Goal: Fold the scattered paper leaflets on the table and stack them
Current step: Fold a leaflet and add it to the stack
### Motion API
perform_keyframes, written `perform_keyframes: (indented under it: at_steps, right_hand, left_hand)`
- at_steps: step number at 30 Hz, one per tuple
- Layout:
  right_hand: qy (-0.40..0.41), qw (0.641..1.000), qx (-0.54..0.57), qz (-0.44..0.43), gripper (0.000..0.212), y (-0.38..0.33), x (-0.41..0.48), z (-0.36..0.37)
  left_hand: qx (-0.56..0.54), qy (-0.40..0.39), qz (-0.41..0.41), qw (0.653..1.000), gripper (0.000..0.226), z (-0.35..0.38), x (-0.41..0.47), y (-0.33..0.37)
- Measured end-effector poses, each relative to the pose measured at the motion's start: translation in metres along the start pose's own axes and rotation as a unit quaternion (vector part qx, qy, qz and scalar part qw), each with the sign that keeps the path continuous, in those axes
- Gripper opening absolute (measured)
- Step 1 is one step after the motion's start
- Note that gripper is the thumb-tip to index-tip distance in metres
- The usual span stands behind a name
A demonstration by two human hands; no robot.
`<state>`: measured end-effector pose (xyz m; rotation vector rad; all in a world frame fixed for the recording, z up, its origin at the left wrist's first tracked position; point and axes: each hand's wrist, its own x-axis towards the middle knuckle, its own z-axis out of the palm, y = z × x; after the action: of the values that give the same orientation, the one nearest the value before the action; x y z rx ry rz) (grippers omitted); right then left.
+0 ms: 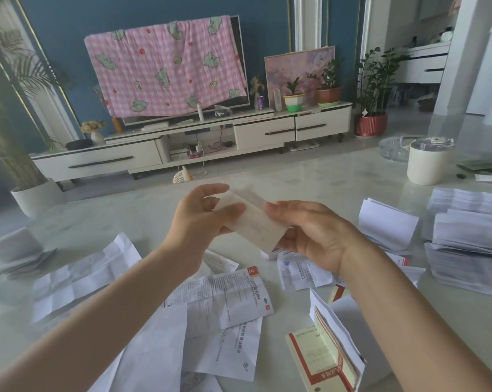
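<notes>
A small folded white leaflet (pixel 253 222) is held up above the table between both hands. My left hand (pixel 202 219) pinches its upper left end with thumb and fingers. My right hand (pixel 309 230) grips its lower right end from underneath. Several unfolded leaflets (pixel 225 301) lie scattered on the pale table (pixel 338 176) below my arms. A red-and-cream leaflet (pixel 324 360) lies at the near right. A stack of folded leaflets (pixel 471 239) sits at the right side of the table, with one folded sheet (pixel 386 224) standing beside it.
A cream lidded canister (pixel 428 162) and a glass ashtray (pixel 394 149) stand at the far right of the table. Folded papers (pixel 15 256) lie at the left edge. Beyond the table are a TV cabinet (pixel 182 142) and potted plants.
</notes>
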<state>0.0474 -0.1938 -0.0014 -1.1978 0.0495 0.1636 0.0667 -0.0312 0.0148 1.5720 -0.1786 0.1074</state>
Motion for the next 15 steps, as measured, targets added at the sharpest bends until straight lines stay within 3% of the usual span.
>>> perform_keyframes:
  at_steps: [4,10,15]
  right_hand:
    - [0.023,0.999,0.045,-0.012,0.056,-0.001,0.0,-0.001]
    - [0.057,0.967,-0.213,-0.131,0.056,-0.003,-0.008,0.0]
    - [0.011,0.988,-0.108,-0.107,0.033,-0.005,-0.007,-0.005]
  left_hand:
    - [-0.013,0.031,-0.008,0.999,0.036,0.002,-0.004,-0.004]
    - [-0.014,-0.115,-0.102,0.988,0.01,-0.002,-0.011,-0.001]
    - [0.014,-0.092,-0.067,0.993,0.011,-0.001,-0.014,-0.002]
